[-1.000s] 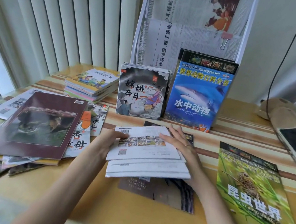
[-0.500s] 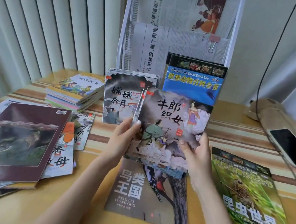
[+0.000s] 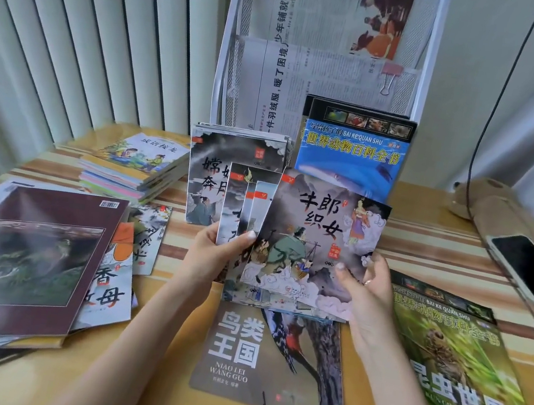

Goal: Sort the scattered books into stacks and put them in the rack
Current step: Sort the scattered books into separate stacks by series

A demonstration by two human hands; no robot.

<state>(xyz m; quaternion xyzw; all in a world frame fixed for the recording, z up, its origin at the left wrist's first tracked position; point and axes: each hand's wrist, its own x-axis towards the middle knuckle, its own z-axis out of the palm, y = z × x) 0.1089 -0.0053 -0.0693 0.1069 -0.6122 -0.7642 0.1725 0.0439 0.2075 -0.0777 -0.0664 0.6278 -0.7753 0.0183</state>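
Setting: striped worktop point(image 3: 427, 233) by vertical blinds, with a white wire rack point(image 3: 226, 57) standing at the back.
Held books: about 4 thin picture books point(image 3: 314, 244) fanned upright above the worktop, just in front of the rack.
Left hand point(image 3: 216, 253): pinching the fan's lower left corner, thumb on the front covers.
Right hand point(image 3: 363, 293): curled around the lower right edge of the front book.
Already racked: a matching grey-cover stack point(image 3: 207, 172) and a blue animal book point(image 3: 352, 156) stand at the rack's foot.
Loose: bird book point(image 3: 270, 359) lying flat under the fan, green insect book point(image 3: 452, 368) to the right, and an untidy pile point(image 3: 24, 263) to the left.
Handling (a judgement): light, bendy, glossy paperbacks likely to slide apart; square the edges, then grip both sides of the stack.
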